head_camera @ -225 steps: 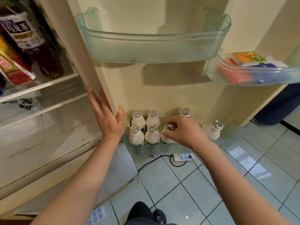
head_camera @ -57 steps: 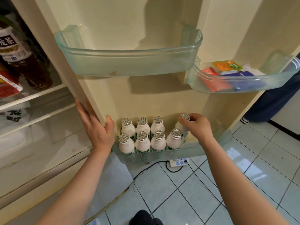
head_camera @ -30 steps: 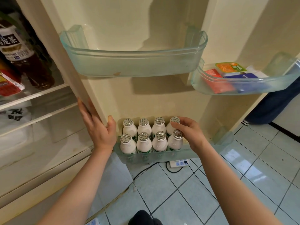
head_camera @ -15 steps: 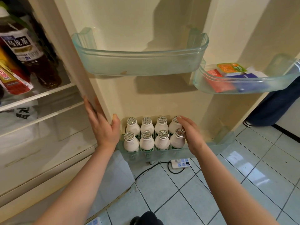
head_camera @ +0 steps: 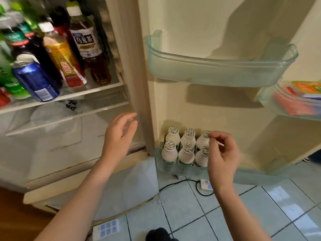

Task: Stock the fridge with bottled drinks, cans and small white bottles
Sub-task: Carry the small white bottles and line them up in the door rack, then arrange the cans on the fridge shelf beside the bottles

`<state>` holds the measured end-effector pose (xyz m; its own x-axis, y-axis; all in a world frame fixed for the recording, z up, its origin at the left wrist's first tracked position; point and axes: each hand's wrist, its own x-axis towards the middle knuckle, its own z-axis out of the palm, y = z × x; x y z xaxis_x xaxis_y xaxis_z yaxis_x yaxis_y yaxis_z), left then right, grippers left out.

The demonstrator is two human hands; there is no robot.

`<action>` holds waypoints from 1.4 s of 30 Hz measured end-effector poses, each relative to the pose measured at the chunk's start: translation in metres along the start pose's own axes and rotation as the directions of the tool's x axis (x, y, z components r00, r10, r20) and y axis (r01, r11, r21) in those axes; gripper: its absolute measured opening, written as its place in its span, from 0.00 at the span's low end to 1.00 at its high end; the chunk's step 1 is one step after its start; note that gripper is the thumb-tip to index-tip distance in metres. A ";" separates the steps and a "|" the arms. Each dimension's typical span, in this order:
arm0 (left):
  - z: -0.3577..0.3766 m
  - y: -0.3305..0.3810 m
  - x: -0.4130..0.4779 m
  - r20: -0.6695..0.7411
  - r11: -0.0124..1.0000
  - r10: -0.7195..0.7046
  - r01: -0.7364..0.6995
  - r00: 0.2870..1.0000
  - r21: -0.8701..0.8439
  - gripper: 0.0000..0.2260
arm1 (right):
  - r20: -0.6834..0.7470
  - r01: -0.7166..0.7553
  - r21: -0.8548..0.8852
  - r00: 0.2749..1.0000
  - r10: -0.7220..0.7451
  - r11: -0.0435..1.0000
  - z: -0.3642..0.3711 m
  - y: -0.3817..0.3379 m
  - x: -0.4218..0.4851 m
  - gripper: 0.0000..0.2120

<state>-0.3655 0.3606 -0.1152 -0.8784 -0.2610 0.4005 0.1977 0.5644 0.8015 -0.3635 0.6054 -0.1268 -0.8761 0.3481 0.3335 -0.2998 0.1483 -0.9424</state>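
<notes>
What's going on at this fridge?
A person is stocking the fridge. Small white foil-capped bottles stand in two rows in the clear bottom door bin. The right hand, loosely curled, hovers at their right end; contact is unclear. The left hand is open, touching nothing. Bottled drinks and a blue can fill the inside shelf.

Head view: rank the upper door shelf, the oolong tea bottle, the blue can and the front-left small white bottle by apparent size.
1. upper door shelf
2. oolong tea bottle
3. blue can
4. front-left small white bottle, its base hidden behind the lower shelf wall

The can is blurred, so its margin over the white bottle is unsure.
</notes>
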 end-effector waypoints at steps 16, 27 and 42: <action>-0.155 -0.064 -0.032 -0.396 0.925 -0.381 0.339 0.836 -0.173 0.11 | 0.770 0.146 0.061 0.622 -0.140 0.987 0.181 -0.044 -0.034 0.15; -0.231 -0.083 0.051 -0.508 0.976 -0.204 0.213 0.837 -0.043 0.09 | 0.697 0.273 0.118 0.662 -0.275 0.955 0.295 -0.088 -0.003 0.12; -0.296 -0.094 0.113 -0.790 0.921 0.223 0.144 0.571 0.363 0.19 | 0.683 0.452 0.020 0.645 -0.342 0.892 0.395 -0.122 -0.015 0.15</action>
<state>-0.3544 0.0466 -0.0137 -0.1136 -0.6422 0.7581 -0.1024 0.7665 0.6340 -0.4631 0.2164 -0.0272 -0.7207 -0.4583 0.5201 -0.6707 0.2713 -0.6904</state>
